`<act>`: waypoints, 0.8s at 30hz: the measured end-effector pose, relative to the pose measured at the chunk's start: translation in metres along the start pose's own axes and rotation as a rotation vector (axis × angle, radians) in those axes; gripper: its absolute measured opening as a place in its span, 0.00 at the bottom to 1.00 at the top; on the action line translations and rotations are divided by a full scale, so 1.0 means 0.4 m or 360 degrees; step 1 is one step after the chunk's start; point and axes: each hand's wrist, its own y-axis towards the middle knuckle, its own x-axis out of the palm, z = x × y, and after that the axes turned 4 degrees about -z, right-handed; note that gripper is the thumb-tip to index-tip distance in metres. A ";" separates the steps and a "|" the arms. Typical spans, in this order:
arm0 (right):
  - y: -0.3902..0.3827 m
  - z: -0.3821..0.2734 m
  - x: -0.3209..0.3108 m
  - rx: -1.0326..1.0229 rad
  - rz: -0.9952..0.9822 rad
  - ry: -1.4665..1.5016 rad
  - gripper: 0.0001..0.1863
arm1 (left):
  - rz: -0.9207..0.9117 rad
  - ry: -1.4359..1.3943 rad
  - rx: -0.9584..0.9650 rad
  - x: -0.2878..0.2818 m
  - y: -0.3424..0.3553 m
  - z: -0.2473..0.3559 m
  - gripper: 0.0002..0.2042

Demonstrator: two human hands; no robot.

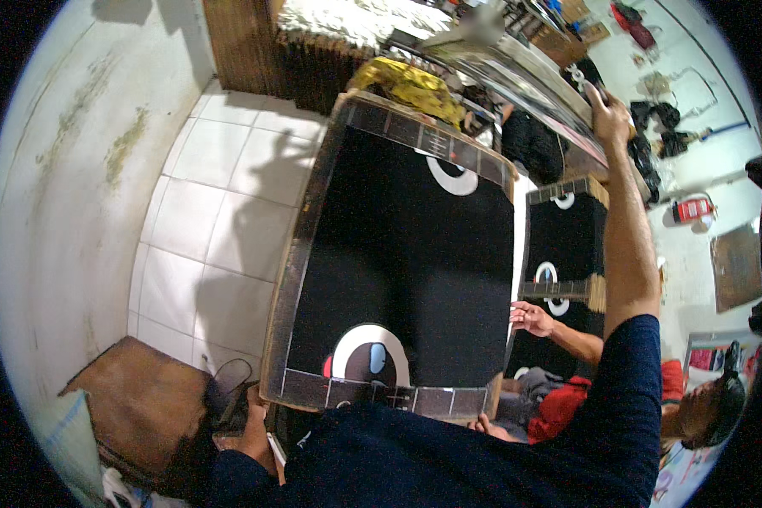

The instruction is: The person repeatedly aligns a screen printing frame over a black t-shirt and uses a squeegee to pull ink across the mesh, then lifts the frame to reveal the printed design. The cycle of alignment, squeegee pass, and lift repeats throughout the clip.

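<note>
In front of me lies a flat board (303,245) with dark taped edges. Black fabric (398,245) printed with white cartoon eyes covers it. My right hand (611,123) reaches out to the far right, fingers mostly curled beside the end of a long, tilted frame (529,93). What those fingers hold is hidden. My left hand (258,432) is low at the near left corner of the board, close to a white-edged strip (276,453). Its fingers are too dark and covered to read.
A co-worker in red (559,411) sits at the right, one hand (532,318) at the board's right edge. More boards with black printed fabric (559,233) stand beyond. Yellow cloth (406,85) lies past the far edge. A brown panel (140,406) is at lower left.
</note>
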 end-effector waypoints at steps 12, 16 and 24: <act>0.000 0.022 0.034 -0.0169 -0.0008 0.0128 0.39 | 0.1057 0.1421 0.0906 0.061 -0.087 -0.033 0.13; 0.008 0.037 0.047 -0.0320 -0.0054 -0.0065 0.20 | 0.1225 0.1776 0.0602 0.026 -0.143 0.013 0.12; 0.041 0.064 0.045 -0.0141 0.0010 -0.0042 0.45 | 0.1373 0.1706 0.1815 0.229 -0.378 0.332 0.09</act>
